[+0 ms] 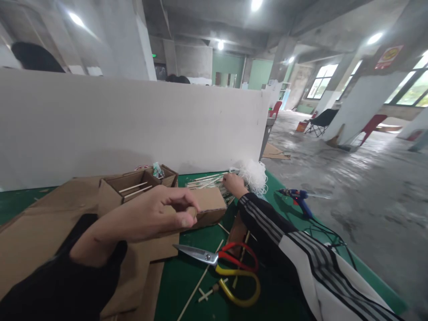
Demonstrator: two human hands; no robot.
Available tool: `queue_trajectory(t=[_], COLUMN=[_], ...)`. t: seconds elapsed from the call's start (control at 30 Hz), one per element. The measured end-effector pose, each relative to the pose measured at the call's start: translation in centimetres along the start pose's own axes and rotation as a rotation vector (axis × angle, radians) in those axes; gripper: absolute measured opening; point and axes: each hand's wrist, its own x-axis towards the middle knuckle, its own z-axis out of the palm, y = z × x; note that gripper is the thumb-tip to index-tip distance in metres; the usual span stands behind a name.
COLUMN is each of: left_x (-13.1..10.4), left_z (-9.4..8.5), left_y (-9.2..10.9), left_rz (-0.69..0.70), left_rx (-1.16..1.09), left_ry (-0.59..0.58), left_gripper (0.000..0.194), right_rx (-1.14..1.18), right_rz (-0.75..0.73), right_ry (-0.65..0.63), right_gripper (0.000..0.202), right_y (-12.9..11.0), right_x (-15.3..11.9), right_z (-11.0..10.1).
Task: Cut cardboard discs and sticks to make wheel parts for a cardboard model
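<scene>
My left hand point(163, 209) is closed in a pinch on a small brown cardboard piece point(191, 211), in front of a cardboard box point(209, 200). Farther back, my right hand point(234, 183) reaches to a pile of thin wooden sticks point(207, 180); its fingers are bent and what they hold, if anything, is too small to tell. A tangle of white string point(252, 176) lies just right of that hand. Scissors with red and yellow handles point(209, 257) lie on the green table nearer to me.
An open cardboard box with compartments point(115, 183) stands at the left, beside flat cardboard sheets point(40, 236). A blue glue gun point(301, 199) with its cable lies at the right table edge. A white panel point(133, 125) rises behind the table.
</scene>
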Motion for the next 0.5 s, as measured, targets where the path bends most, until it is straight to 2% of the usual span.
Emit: queue_trajectory(t=[0.2, 0.33, 0.4, 0.5], left_x=[0.4, 0.5, 0.4, 0.3], left_z=[-0.3, -0.8, -1.0, -0.9], left_y=[-1.3, -1.9, -1.9, -1.7], left_rz=[0.042, 0.059, 0.059, 0.043], left_rx=[-0.180, -0.242, -0.262, -0.276], left_ry=[-0.037, -0.038, -0.035, -0.055], left_gripper=[0.033, 0.034, 0.034, 0.034], right_rx=[0.024, 0.060, 0.089, 0.151], right_rz=[0.002, -0.024, -0.079, -0.242], right_ry=[0.052, 0.102, 0.126, 0.146], right_gripper=[0.032, 0.032, 0.031, 0.031], right_y=[-0.5, -1.2, -2.4, -5.5], right_x=[-0.6, -0.5, -0.4, -0.3], right_z=[-0.6, -2.0, -3.1, -5.1])
